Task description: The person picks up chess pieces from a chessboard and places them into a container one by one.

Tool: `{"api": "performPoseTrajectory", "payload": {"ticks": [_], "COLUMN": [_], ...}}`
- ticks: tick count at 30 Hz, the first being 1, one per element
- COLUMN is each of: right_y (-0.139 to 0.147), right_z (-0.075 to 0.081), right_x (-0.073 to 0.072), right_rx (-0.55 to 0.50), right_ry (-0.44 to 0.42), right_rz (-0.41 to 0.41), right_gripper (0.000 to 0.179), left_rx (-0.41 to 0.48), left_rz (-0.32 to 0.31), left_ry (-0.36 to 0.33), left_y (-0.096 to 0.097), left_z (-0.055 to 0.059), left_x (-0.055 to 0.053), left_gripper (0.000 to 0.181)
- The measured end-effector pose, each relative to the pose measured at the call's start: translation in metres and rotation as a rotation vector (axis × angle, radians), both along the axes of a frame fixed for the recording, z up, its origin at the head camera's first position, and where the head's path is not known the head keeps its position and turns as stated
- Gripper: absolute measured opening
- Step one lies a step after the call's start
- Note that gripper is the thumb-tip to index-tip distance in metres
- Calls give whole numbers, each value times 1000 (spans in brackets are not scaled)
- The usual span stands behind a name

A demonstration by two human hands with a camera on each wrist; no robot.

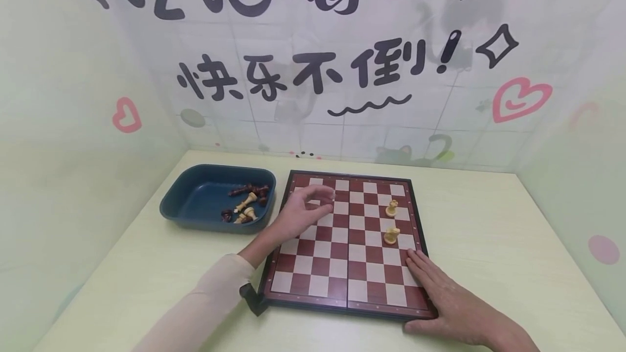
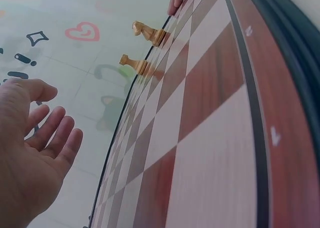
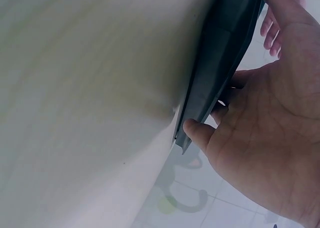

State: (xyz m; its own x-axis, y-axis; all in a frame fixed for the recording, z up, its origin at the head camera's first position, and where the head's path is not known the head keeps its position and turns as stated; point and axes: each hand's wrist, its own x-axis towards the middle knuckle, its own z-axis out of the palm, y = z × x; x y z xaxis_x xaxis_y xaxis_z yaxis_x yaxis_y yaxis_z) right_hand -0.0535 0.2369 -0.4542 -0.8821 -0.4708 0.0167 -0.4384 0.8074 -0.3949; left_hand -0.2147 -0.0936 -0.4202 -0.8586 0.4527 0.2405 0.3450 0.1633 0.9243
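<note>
My left hand (image 1: 299, 213) hovers over the left half of the chessboard (image 1: 348, 308), fingers loosely bent. In the left wrist view nothing lies between its fingers (image 2: 52, 130). My right hand (image 1: 452, 303) rests on the board's near right corner, with its fingers laid over the right border and the thumb at the near edge. The right wrist view shows this hand (image 3: 270, 133) against the dark side of the board. Two light chess pieces stand upright on the right half: a knight (image 1: 391, 236) and, farther back, a rook-like piece (image 1: 392, 208).
A dark blue bin (image 1: 188, 220) stands left of the board, with several dark chess pieces (image 1: 239, 191) and light chess pieces (image 1: 246, 201) lying in it. Behind the pale table (image 1: 474, 216) hangs a printed sheet (image 1: 303, 124). A black tab (image 1: 252, 299) sticks out at the board's near left corner.
</note>
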Motion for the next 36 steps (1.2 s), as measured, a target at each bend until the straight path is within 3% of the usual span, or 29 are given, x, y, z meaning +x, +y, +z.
{"api": "performPoseTrajectory", "payload": {"ticks": [3, 10, 17, 29, 36], "right_y": [-1, 0, -1, 0, -1], "right_z": [-1, -2, -2, -2, 0], "right_x": [0, 0, -1, -1, -1], "right_rx": [-7, -9, -16, -13, -8], "right_ry": [-8, 28, -1, 34, -29], "right_rz": [-10, 11, -7, 19, -28], "right_gripper": [113, 112, 112, 111, 113], "left_rx": [-8, -37, -4, 1, 39], "left_rz": [-4, -10, -81, -104, -125], "left_ry": [14, -54, -89, -79, -101], "left_y": [6, 16, 27, 44, 61], "left_z": [0, -3, -9, -13, -19], "left_x": [1, 8, 11, 14, 16], "left_gripper": [36, 38, 38, 37, 40]}}
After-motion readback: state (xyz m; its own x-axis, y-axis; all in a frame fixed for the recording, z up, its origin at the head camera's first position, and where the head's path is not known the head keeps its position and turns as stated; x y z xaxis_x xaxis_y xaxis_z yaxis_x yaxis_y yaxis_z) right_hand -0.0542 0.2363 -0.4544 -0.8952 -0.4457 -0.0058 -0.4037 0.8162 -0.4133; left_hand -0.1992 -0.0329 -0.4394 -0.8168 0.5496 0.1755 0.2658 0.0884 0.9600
